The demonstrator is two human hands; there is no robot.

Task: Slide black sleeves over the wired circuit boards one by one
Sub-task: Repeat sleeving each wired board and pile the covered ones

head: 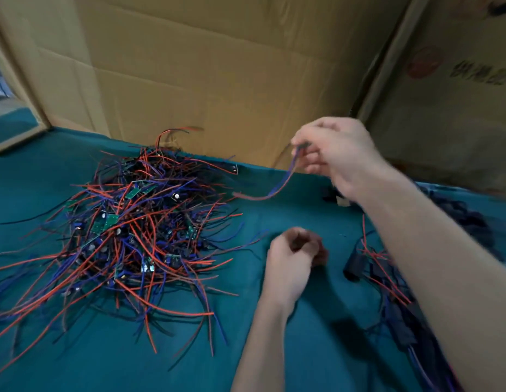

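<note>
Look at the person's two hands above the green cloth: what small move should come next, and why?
Probably draw the right hand further up and back, lifting the pinched wires free. Their far end trails toward the pile of wired boards. The left hand is curled over something dark, too blurred to name.

Matt teal cloth table cover; creased brown cardboard wall.

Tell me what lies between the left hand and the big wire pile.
Head view: only bare green cloth between left hand and wire pile, crossed by stray wire ends.
</note>
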